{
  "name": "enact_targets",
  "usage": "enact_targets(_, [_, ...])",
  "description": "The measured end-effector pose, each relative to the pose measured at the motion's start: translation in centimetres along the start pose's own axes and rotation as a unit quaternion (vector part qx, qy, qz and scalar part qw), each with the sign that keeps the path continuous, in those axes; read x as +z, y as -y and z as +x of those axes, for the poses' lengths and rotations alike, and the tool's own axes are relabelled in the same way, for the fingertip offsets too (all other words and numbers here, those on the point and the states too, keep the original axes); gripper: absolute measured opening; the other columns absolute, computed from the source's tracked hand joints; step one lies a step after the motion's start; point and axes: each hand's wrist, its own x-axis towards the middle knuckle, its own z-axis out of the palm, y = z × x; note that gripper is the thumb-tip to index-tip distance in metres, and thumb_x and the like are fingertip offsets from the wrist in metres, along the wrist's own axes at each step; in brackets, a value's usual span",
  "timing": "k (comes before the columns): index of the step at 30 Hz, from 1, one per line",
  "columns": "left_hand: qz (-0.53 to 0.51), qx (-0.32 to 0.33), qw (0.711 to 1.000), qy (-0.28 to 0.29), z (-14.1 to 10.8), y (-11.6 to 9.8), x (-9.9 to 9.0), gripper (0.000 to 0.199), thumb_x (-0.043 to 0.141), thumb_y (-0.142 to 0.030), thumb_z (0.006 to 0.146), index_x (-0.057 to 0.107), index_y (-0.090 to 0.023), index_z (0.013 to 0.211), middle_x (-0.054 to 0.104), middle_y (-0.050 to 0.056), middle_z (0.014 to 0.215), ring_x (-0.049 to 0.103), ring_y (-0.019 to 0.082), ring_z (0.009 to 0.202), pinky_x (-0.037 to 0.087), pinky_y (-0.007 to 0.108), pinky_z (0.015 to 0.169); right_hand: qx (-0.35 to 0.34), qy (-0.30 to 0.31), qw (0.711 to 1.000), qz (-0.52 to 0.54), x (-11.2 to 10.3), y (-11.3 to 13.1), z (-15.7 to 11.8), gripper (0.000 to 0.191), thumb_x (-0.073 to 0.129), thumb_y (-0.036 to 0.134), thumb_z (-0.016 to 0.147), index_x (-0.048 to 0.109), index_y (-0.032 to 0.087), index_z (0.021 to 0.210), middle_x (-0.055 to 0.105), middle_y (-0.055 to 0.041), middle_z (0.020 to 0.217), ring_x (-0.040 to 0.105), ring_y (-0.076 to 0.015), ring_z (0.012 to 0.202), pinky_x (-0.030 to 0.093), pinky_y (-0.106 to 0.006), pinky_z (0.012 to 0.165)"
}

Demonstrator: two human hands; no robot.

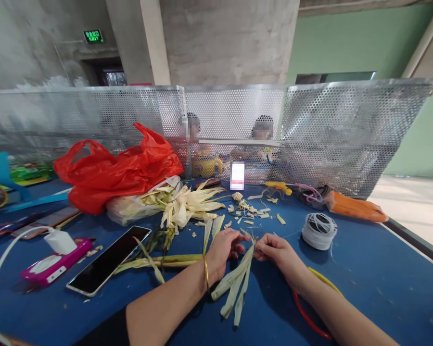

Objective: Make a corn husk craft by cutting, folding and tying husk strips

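A bundle of pale green husk strips (238, 283) hangs down between my hands, its narrow upper end at my fingertips. My left hand (226, 249) is curled at the left of that end, with the fingers closed on it. My right hand (274, 250) pinches at the right side of the same end, where thin fibres or thread stick up. Behind my hands, small cut husk scraps (248, 207) are scattered. A pile of dry husks (187, 204) lies further left, and a spool of white thread (319, 231) stands to the right.
A phone (110, 259), a magenta power strip (56, 264) and a red plastic bag (120, 168) are on the left. Yellow-handled scissors (278, 187) and an orange packet (355, 206) lie at the back right. Red-and-yellow handles (308, 319) lie under my right forearm. People sit behind the perforated screen (234, 105).
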Motion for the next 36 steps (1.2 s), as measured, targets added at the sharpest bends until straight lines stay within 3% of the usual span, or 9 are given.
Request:
enact_targets(4, [-0.009,-0.024,0.999,0.045,0.1,0.2,-0.1,0.009,0.048,-0.025,0.077,0.048,-0.017,0.073,0.067,0.004,0.08,0.057,0.007,0.052,0.036,0.019,0.047,-0.019,0.023,0.999,-0.025,0.0,-0.3,0.3,0.034,0.07,0.047,0.066,0.052,0.019,0.062,0.062,0.0013,0.06,0.055,-0.0136,0.06,0.041,-0.027,0.062])
enact_targets(7, [0.053,0.028,0.996,0.069,0.1,0.5,0.1,0.009,0.047,-0.024,0.079,0.047,-0.018,0.072,0.061,-0.002,0.065,0.05,0.007,0.045,0.034,0.019,0.045,-0.04,0.037,0.996,-0.076,-0.2,-0.7,0.5,0.029,0.067,0.041,0.067,0.05,0.02,0.06,0.057,0.0033,0.055,0.051,-0.0123,0.056,0.039,-0.026,0.059])
enact_targets(10, [0.134,0.091,0.985,0.061,0.3,0.8,0.2,0.013,0.045,-0.022,0.08,0.045,-0.019,0.067,0.054,-0.005,0.057,0.043,0.006,0.041,0.034,0.019,0.044,-0.045,0.06,0.99,-0.118,-0.4,-0.8,0.7,0.023,0.064,0.036,0.068,0.049,0.02,0.06,0.055,0.0037,0.055,0.049,-0.0121,0.055,0.039,-0.026,0.059])
enact_targets(17, [0.24,0.122,0.962,0.042,0.6,1.0,-0.2,0.016,0.042,-0.018,0.082,0.045,-0.019,0.067,0.056,-0.003,0.058,0.044,0.007,0.042,0.034,0.019,0.044,-0.038,0.065,0.987,-0.14,-0.5,-0.7,0.6,0.019,0.061,0.031,0.069,0.048,0.02,0.06,0.051,0.0045,0.058,0.05,-0.0122,0.058,0.042,-0.028,0.062])
enact_targets(23, [0.215,0.08,0.973,0.037,0.3,0.8,-0.1,0.017,0.045,-0.022,0.085,0.049,-0.018,0.069,0.058,-0.001,0.058,0.049,0.008,0.044,0.038,0.02,0.047,-0.028,0.071,0.993,-0.089,-0.4,-1.1,0.7,0.026,0.063,0.042,0.068,0.05,0.02,0.064,0.054,0.0025,0.061,0.054,-0.0143,0.06,0.042,-0.029,0.063])
enact_targets(28, [0.2,0.028,0.979,0.013,0.0,0.6,0.0,0.017,0.045,-0.019,0.084,0.049,-0.017,0.067,0.057,-0.002,0.055,0.05,0.008,0.042,0.038,0.019,0.043,-0.114,0.101,0.983,-0.107,-0.1,-1.1,0.5,0.021,0.06,0.033,0.074,0.049,0.02,0.063,0.064,-0.0032,0.084,0.058,-0.0184,0.085,0.042,-0.031,0.079])
enact_targets(31, [0.203,0.007,0.979,0.004,-0.1,0.2,-0.2,0.017,0.047,-0.018,0.084,0.049,-0.017,0.067,0.055,-0.003,0.053,0.049,0.007,0.041,0.036,0.018,0.04,-0.123,0.121,0.974,-0.144,-0.1,-1.2,0.3,0.018,0.057,0.027,0.077,0.047,0.02,0.064,0.066,-0.0042,0.092,0.058,-0.0204,0.096,0.041,-0.031,0.083])
enact_targets(36, [0.189,-0.047,0.98,0.026,-0.3,-0.6,-0.6,0.01,0.062,-0.014,0.074,0.052,-0.015,0.074,0.063,0.0,0.061,0.055,0.008,0.046,0.042,0.019,0.043,-0.12,0.134,0.966,-0.185,-0.2,-1.9,0.4,0.017,0.056,0.024,0.079,0.047,0.019,0.065,0.068,-0.0031,0.095,0.059,-0.0187,0.09,0.042,-0.029,0.078])
